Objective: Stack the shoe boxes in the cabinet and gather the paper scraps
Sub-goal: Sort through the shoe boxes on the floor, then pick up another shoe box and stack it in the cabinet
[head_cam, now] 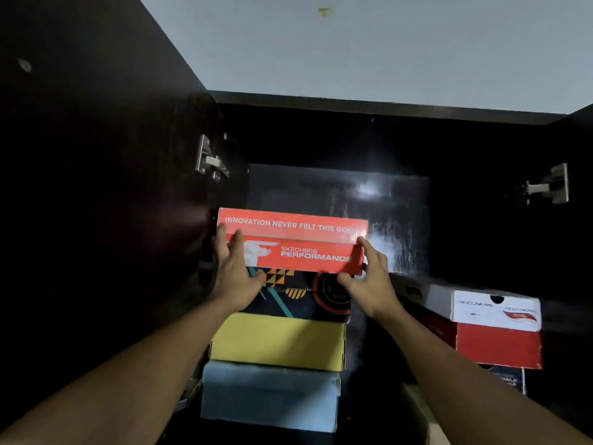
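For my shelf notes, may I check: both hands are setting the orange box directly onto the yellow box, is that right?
Not quite: the head view shows the orange box has a black patterned box directly beneath it; the yellow box lies one layer lower. The left hand and right hand are indeed on it.

A dark cabinet [353,139] was pictured from below, its left door [96,123] swung wide and its interior left largely in shadow. A pale, plain ceiling [385,49] was framed above it, marked by a small yellowish spot [323,11]. A metal left hinge [210,160] and right hinge [548,187] were caught by the light, which was reflected in a bright patch on the glossy back panel [365,189].
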`<action>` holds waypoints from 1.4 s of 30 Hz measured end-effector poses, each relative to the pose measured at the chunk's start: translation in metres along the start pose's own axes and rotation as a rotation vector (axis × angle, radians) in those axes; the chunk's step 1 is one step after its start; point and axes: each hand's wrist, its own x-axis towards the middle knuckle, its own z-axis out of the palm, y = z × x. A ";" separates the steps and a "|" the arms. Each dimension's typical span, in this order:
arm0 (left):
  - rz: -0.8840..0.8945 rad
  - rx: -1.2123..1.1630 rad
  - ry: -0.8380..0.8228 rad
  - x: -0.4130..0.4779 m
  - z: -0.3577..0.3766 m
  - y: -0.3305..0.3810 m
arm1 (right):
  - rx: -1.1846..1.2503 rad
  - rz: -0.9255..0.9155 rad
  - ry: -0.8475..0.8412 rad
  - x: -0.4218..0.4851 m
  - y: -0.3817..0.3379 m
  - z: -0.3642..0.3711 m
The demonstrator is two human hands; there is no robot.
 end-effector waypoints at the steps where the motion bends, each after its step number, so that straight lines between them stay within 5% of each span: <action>1: -0.009 0.036 -0.025 0.003 0.005 -0.005 | -0.029 0.006 -0.036 0.004 0.001 0.002; 9: -0.212 0.205 -0.402 0.031 0.013 -0.025 | -0.306 0.165 -0.295 0.036 0.026 0.023; 24: -0.120 0.161 -0.454 -0.005 -0.034 0.015 | -0.344 0.138 -0.241 -0.003 -0.008 -0.018; 42: 0.151 -0.169 -0.696 -0.191 -0.108 0.260 | -0.603 0.193 -0.059 -0.241 -0.186 -0.264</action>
